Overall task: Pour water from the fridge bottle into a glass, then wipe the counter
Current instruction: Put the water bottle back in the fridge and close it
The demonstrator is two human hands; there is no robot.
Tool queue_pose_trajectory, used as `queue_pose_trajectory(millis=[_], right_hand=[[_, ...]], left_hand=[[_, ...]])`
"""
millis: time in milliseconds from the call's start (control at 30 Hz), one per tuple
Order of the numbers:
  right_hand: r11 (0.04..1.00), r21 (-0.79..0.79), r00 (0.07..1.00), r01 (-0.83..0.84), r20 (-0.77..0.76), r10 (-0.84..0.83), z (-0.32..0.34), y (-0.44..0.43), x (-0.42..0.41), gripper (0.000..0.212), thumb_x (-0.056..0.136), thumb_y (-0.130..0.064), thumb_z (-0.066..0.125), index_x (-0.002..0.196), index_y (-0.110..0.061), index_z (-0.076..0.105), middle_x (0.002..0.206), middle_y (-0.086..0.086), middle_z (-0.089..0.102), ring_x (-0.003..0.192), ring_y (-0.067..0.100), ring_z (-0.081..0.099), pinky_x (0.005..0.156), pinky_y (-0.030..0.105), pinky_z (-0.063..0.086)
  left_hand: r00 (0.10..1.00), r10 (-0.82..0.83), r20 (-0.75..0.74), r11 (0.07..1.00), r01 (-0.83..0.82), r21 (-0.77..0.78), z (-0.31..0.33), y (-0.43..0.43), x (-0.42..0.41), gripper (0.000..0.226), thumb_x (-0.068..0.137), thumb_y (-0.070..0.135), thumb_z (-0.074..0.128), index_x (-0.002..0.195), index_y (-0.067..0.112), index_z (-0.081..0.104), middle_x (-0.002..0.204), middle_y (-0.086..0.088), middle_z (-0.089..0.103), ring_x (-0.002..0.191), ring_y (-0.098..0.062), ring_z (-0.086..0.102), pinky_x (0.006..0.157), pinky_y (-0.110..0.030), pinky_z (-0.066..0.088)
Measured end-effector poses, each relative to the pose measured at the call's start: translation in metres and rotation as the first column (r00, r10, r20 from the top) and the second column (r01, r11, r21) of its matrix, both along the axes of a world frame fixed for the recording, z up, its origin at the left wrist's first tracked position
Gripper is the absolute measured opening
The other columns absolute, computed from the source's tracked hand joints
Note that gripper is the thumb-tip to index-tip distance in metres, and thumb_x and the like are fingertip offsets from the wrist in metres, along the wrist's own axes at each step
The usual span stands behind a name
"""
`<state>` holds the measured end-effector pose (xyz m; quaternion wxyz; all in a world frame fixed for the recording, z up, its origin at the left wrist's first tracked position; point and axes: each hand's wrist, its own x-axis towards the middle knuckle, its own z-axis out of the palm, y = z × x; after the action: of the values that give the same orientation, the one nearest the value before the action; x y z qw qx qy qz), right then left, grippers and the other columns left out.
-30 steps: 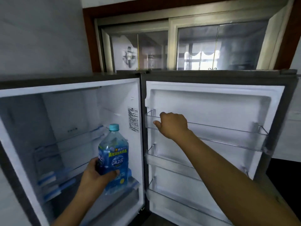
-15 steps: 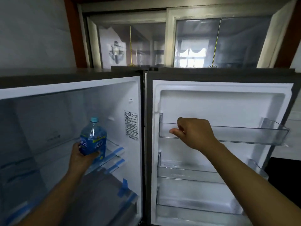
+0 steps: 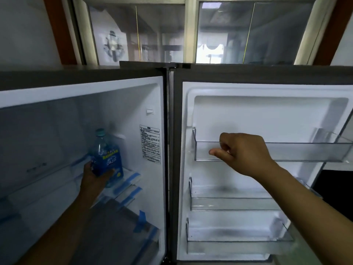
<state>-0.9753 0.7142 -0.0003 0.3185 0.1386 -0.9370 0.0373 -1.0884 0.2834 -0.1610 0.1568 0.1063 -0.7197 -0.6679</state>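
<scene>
A clear water bottle point(image 3: 107, 155) with a blue label and a teal cap stands upright inside the open fridge, on a glass shelf point(image 3: 131, 177) with blue tape strips. My left hand point(image 3: 93, 180) reaches into the fridge and grips the bottle low on its body. My right hand point(image 3: 242, 152) is at the open fridge door point(image 3: 267, 111), with its fingers curled over the rim of the top clear door bin point(image 3: 305, 152). No glass, cloth or counter is in view.
The fridge compartment holds nothing but the bottle. Two more clear bins point(image 3: 229, 203) sit lower on the door. A window point(image 3: 229, 31) is behind the fridge top. A dark gap point(image 3: 336, 184) shows to the right of the door.
My left hand has carried the bottle from the front of the fridge deeper in and onto the glass shelf. My right hand has stayed on the door bin while the view shifted closer.
</scene>
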Motion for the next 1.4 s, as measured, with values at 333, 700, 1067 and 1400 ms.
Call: queue_pose_trajectory(millis=[333,700,1067,1400], right_hand=[[1.000,0.015,1.000,0.013,0.014,-0.013,0.001,-0.008,0.002,0.047,0.088,-0.070,0.047,0.072,-0.025,0.044,0.065,-0.005,0.059,0.063,0.019,0.056,0.054,0.027,0.033],[0.977,-0.115,0.980,-0.178,-0.115,0.165,-0.002,-0.037,0.061,0.022,0.096,-0.025,0.058,0.106,-0.005,0.062,0.093,0.016,0.063,0.084,0.034,0.059,0.065,0.035,0.036],[0.956,-0.216,0.797,-0.198,-0.604,0.029,0.049,0.142,0.250,0.012,0.089,-0.008,0.062,0.090,0.001,0.070,0.094,0.016,0.064,0.090,0.029,0.057,0.085,0.027,0.040],[0.907,-0.080,0.718,-0.413,-0.641,0.271,0.041,0.156,0.265,0.052,0.086,-0.033,0.066,0.131,-0.010,0.057,0.144,0.018,0.041,0.141,0.038,0.036,0.111,0.058,0.035]], left_hand=[[0.974,0.225,-0.024,0.960,-0.225,-0.165,0.029,0.043,0.057,0.079,0.076,0.010,0.086,0.138,-0.013,0.042,0.135,-0.030,0.053,0.116,-0.036,0.058,0.087,-0.023,0.048],[0.784,-0.253,-0.567,0.878,-0.060,-0.474,0.113,0.229,0.169,0.039,0.093,0.033,0.059,0.127,0.017,0.052,0.123,0.001,0.055,0.113,-0.009,0.052,0.093,-0.024,0.044],[0.530,-0.644,-0.552,0.569,-0.150,-0.808,0.146,0.347,0.244,0.055,0.093,0.068,0.043,0.079,0.019,0.064,0.077,0.008,0.061,0.078,-0.015,0.055,0.081,-0.034,0.039],[0.551,-0.588,-0.592,0.677,-0.065,-0.733,0.142,0.303,0.292,0.069,0.095,0.072,0.033,0.061,0.011,0.043,0.063,0.005,0.041,0.065,-0.014,0.042,0.062,-0.039,0.037]])
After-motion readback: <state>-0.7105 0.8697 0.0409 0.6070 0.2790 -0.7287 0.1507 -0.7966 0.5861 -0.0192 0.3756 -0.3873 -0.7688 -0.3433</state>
